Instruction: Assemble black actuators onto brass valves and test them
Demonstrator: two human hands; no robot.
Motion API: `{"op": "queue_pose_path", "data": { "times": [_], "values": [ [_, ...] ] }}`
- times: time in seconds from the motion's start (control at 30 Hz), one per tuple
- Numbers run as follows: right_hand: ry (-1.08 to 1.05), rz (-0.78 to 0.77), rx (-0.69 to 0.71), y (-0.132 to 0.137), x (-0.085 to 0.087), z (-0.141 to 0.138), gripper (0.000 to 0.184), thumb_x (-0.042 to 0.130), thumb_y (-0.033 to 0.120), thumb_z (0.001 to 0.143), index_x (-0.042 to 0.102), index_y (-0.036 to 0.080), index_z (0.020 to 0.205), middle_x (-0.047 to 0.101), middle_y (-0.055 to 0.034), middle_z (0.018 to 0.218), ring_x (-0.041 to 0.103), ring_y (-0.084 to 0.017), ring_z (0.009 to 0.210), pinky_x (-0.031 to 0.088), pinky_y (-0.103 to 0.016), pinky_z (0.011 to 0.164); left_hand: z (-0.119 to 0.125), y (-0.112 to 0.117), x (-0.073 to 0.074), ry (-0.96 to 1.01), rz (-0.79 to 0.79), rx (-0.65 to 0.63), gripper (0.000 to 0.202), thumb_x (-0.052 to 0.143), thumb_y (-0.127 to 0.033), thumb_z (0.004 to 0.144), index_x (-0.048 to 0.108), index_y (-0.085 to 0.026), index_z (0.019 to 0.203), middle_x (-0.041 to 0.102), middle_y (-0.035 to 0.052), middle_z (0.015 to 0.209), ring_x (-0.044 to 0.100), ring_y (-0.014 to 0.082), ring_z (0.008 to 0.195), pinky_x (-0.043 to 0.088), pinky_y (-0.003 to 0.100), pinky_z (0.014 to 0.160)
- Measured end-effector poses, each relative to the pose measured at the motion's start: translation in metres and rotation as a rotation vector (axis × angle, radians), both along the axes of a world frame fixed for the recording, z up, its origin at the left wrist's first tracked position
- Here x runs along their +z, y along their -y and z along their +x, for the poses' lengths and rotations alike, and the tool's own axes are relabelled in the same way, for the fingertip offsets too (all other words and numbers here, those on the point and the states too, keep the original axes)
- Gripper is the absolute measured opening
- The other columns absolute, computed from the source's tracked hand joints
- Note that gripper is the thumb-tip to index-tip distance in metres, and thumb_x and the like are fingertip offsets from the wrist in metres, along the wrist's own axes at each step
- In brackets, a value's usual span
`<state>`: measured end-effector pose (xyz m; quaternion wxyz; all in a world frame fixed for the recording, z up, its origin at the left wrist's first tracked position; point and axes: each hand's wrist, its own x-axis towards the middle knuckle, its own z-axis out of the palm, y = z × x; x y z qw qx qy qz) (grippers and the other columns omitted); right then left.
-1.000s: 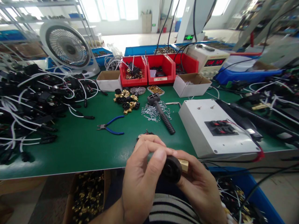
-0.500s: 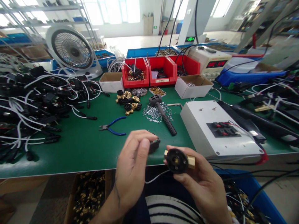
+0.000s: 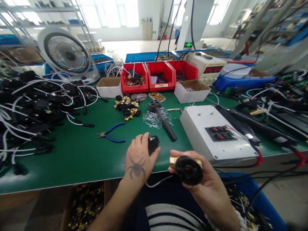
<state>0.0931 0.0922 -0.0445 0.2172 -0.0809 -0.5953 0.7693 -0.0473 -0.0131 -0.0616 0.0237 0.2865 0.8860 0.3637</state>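
Near the front edge of the green table, my left hand (image 3: 139,157) is closed around a small black housing (image 3: 153,144) with a bit of green circuit board showing. A white cable (image 3: 158,183) hangs below the table edge between my hands. To the right, my right hand (image 3: 207,179) grips a brass valve fitting with a round black cap (image 3: 189,170); the cap faces me. Beyond my left hand lie a black hammer (image 3: 165,122), a pile of metal clips (image 3: 154,118) and blue-handled pliers (image 3: 112,133). Several brass fittings (image 3: 127,109) form a small heap behind them.
A grey metal box with switches (image 3: 216,134) stands at the right. Tangled cabled units (image 3: 48,96) fill the left side, near a fan (image 3: 69,56). Red bins (image 3: 161,77) and white boxes (image 3: 192,91) line the back. A blue crate (image 3: 262,199) sits below right.
My left hand has turned back-up and taken hold of the black housing on the table. My right hand has tilted the brass fitting. The view has shifted slightly to the right.
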Motion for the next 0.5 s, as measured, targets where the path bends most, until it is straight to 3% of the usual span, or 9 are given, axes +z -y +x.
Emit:
{"op": "queue_pose_path", "data": {
  "times": [0.13, 0.3, 0.4, 0.5],
  "values": [
    [0.019, -0.039, 0.02, 0.001, 0.003, 0.0, 0.034, 0.08, 0.035, 0.08, 0.069, 0.034, 0.112, 0.072, -0.0044, 0.119, 0.073, -0.017, 0.086, 0.059, -0.033, 0.086, -0.011, 0.019, 0.007, 0.196, 0.285, -0.098, 0.045, 0.05, -0.039, 0.093, 0.047, -0.018, 0.133, 0.064, 0.0113, 0.129, 0.064, 0.0231, 0.115, 0.053, 0.038, 0.096],
    [0.05, -0.214, 0.149, 0.007, 0.006, -0.001, 0.039, 0.077, 0.043, 0.083, 0.067, 0.026, 0.116, 0.074, -0.0043, 0.094, 0.07, -0.013, 0.071, 0.059, -0.024, 0.069, -0.004, 0.021, 0.033, 0.853, 0.919, -0.159, 0.043, 0.042, -0.047, 0.097, 0.06, -0.016, 0.121, 0.069, 0.0126, 0.122, 0.064, 0.0267, 0.117, 0.058, 0.04, 0.089],
    [0.092, -0.293, 0.22, 0.01, 0.007, -0.002, 0.041, 0.075, 0.044, 0.084, 0.065, 0.025, 0.119, 0.073, -0.0031, 0.092, 0.069, -0.011, 0.067, 0.057, -0.021, 0.065, 0.004, 0.016, 0.041, 0.906, 1.006, -0.135, 0.045, 0.036, -0.049, 0.1, 0.061, -0.02, 0.124, 0.07, 0.0097, 0.122, 0.063, 0.0251, 0.12, 0.057, 0.042, 0.094],
    [0.136, -0.286, 0.225, 0.012, 0.009, -0.004, 0.039, 0.076, 0.041, 0.084, 0.064, 0.023, 0.116, 0.072, -0.003, 0.089, 0.069, -0.011, 0.066, 0.057, -0.022, 0.065, 0.013, 0.017, 0.04, 0.694, 0.924, -0.119, 0.046, 0.038, -0.051, 0.1, 0.053, -0.029, 0.137, 0.062, 0.0051, 0.137, 0.056, 0.0241, 0.13, 0.05, 0.044, 0.106]
  ]
}}
